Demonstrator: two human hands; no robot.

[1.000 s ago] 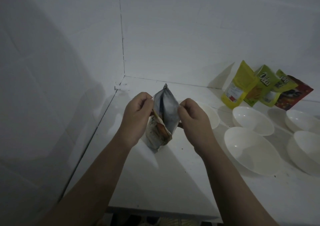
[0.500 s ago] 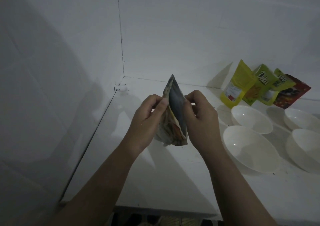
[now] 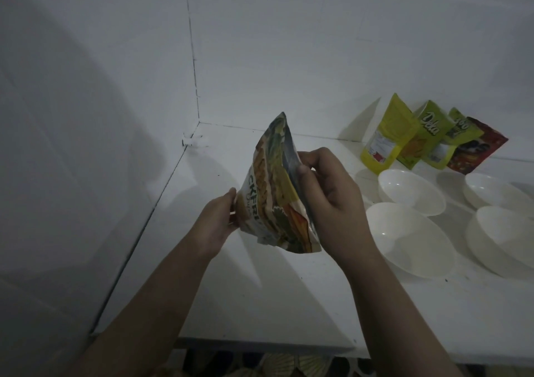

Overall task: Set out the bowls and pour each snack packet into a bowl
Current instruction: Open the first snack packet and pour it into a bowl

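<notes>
Right hand grip pinching the silvery open mouth of a printed yellow-and-orange foil snack packet, left hand fingers curled round its lower side, packet held above the white worktop, nearest white plastic bowl just right, bare worktop toward the left wall corner.

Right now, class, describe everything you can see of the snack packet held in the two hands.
The snack packet is a glossy pouch, printed in yellow, orange and green with partial lettering on its face, and silvery grey on the side turned right. It is held above the white counter, top corner pointing up and away. The left hand holds its lower left edge; the right hand pinches its right side. Whether it is open cannot be told.
</notes>
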